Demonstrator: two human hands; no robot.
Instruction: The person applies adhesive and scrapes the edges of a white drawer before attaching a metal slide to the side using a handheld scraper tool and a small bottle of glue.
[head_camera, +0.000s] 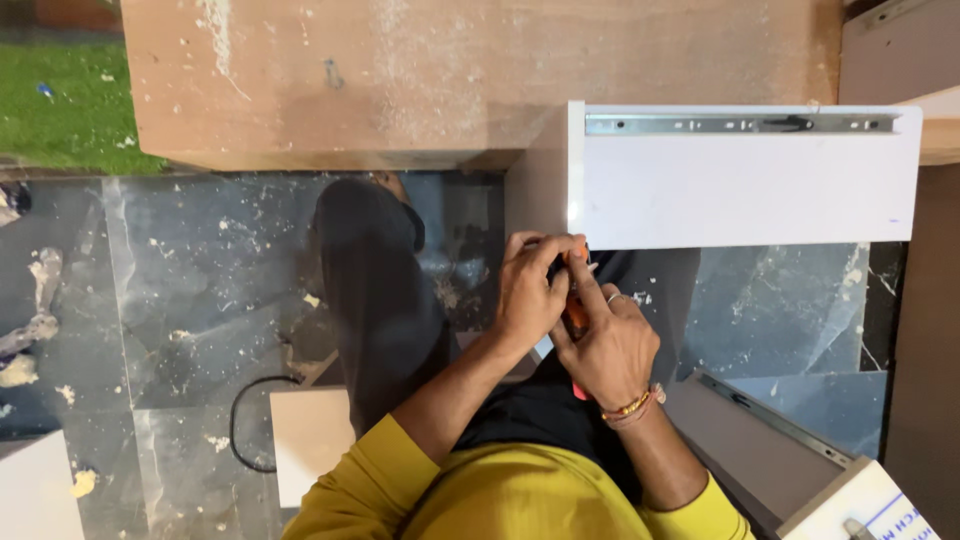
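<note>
An orange-handled screwdriver (576, 300) is clasped by both the left hand (530, 290) and the right hand (608, 345), its tip hidden at the lower left corner of the white drawer side panel (740, 195), whose metal slide rail (740, 124) is already mounted while corner fastening appears unfinished.

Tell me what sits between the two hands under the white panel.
An orange-handled tool stands clasped between the left hand and the right hand, its top at the white panel's lower edge, in the head view.
</note>
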